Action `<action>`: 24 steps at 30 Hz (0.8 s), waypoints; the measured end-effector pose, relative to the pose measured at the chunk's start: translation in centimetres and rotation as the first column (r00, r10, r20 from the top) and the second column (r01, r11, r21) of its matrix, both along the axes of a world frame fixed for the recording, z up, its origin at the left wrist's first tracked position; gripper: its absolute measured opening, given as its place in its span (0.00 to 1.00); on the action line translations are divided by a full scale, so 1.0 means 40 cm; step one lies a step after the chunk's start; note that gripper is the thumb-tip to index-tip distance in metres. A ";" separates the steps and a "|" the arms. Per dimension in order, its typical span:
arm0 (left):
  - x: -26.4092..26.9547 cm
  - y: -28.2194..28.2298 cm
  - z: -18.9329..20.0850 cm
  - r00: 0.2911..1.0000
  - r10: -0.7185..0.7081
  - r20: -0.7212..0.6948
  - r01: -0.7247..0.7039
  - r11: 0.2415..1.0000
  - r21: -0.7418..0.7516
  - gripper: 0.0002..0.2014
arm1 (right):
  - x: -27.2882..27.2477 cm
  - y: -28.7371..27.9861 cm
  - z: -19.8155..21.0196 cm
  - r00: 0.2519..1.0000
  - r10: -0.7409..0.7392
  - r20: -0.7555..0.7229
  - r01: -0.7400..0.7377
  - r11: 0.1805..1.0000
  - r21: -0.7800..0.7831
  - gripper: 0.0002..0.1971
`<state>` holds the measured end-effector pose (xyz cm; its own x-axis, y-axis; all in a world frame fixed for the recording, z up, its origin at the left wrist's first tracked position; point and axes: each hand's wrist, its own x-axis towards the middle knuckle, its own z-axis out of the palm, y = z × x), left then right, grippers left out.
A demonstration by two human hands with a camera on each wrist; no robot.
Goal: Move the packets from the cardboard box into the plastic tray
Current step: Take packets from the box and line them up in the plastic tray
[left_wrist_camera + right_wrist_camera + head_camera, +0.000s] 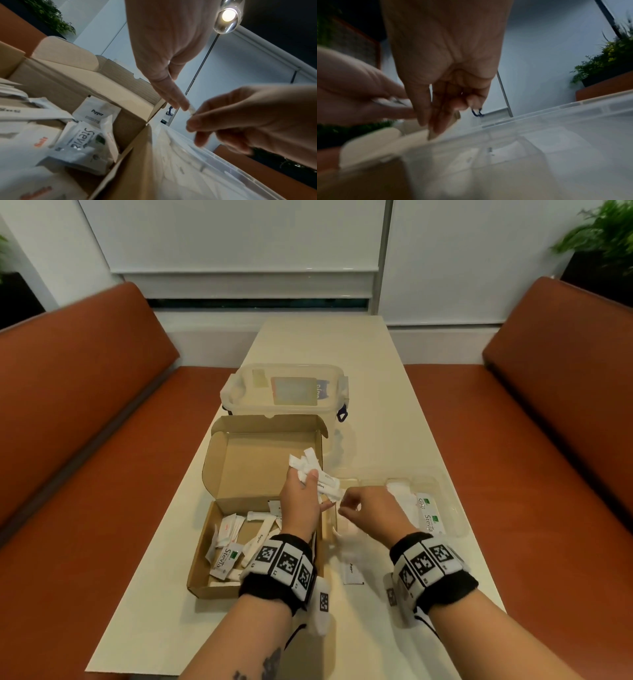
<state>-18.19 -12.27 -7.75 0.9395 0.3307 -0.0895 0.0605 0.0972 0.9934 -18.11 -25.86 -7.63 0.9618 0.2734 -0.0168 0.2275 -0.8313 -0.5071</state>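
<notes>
1. The step in hand looks like a hand-over. The left hand (301, 501) is curled round a bunch of white sachets (313, 470), held above the right edge of the cardboard box (219, 546). The right hand (368, 508) meets it at its 3 o'clock, thumb and fingers pinching the end of one sachet (191, 110) that sticks out of the bunch.
2. The next move, I judge, calls for the right hand to draw that sachet clear without loosening the others, then carry it toward 3 o'clock and lay it in the clear plastic tray (455, 525), which touches the box's right wall.
3. Counts:
   - One cardboard box with its lid open; it sits at 9 o'clock of the tray.
   - One plastic tray with dividers.
   - One lidded plastic tub (284, 392) at 12 o'clock of the box.
   - Two Stevia sachets (428, 513) show in the tray beside some white ones; one Pepper sachet (351, 571) lies at its near end.
   - Sachets left in the box (236, 542): roughly a dozen, overlapping, so no exact count.
   - The held bunch: about five or six, though I cannot tell exactly.
4. The box, tray and tub rest on the pale worktop (394, 422).
</notes>
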 end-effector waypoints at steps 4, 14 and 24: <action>0.002 -0.008 0.008 1.000 -0.022 0.015 0.021 0.999 0.046 0.06 | -0.074 -0.004 -0.011 0.997 0.044 -0.063 -0.046 0.999 -0.020 0.08; -0.005 -0.032 0.024 0.999 -0.037 0.019 0.035 0.996 0.088 0.04 | -0.142 -0.024 -0.008 0.996 0.093 -0.009 -0.093 0.990 -0.108 0.11; -0.012 -0.037 0.026 0.999 -0.037 0.015 0.035 0.994 0.099 0.04 | -0.146 0.031 -0.079 0.966 0.186 -0.182 -0.240 0.906 -0.348 0.15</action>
